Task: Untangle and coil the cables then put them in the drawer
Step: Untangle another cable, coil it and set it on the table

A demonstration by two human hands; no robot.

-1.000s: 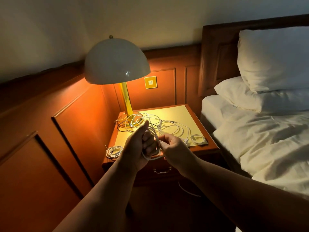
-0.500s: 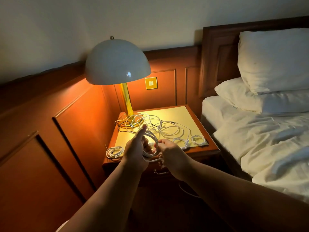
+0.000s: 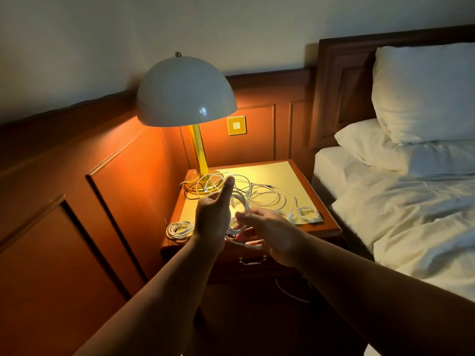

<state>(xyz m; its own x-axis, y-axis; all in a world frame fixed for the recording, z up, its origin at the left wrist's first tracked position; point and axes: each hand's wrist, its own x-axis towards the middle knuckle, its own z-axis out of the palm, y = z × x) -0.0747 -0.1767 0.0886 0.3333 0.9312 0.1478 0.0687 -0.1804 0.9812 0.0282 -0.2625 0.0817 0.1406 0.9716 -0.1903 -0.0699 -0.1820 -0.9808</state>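
The left hand (image 3: 212, 222) holds loops of thin white cable (image 3: 239, 217) wound round its fingers; the right hand (image 3: 267, 232) pinches the strand just beside. Light, limp, springy, I judge: grip the gathered loops, beyond which the tangle (image 3: 259, 194) lies on the worktop (image 3: 303, 170).

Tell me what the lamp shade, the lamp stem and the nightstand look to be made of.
Lamp shade: probably painted metal or glass, glossy; a sharp highlight sits on the smooth white dome.
Lamp stem: likely polished brass or brass-plated metal; golden and reflective.
Nightstand: appears varnished reddish wood, with a soft sheen along its edge; its pale top inset is of unclear material.
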